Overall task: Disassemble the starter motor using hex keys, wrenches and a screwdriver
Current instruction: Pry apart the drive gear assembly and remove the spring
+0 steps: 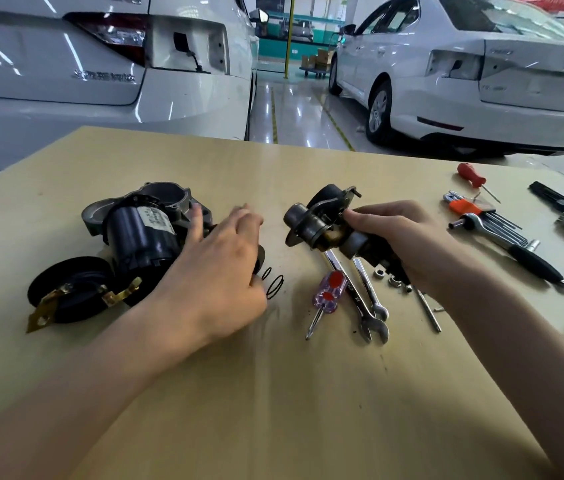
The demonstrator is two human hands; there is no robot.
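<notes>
Your right hand (pixel 395 237) has its fingers wrapped around the armature assembly (pixel 322 226) — long axis running 10 to 4 o'clock. Your left hand (pixel 218 271), fingers loosely spread, rests on the motor housing (pixel 142 233) at its 9 o'clock — nearer the housing.

Left hand (pixel 218 271): palm down, fingers loosely spread toward twelve o'clock.
Right hand (pixel 398 237): fingers curled, gripping, knuckles toward ten o'clock.
</notes>
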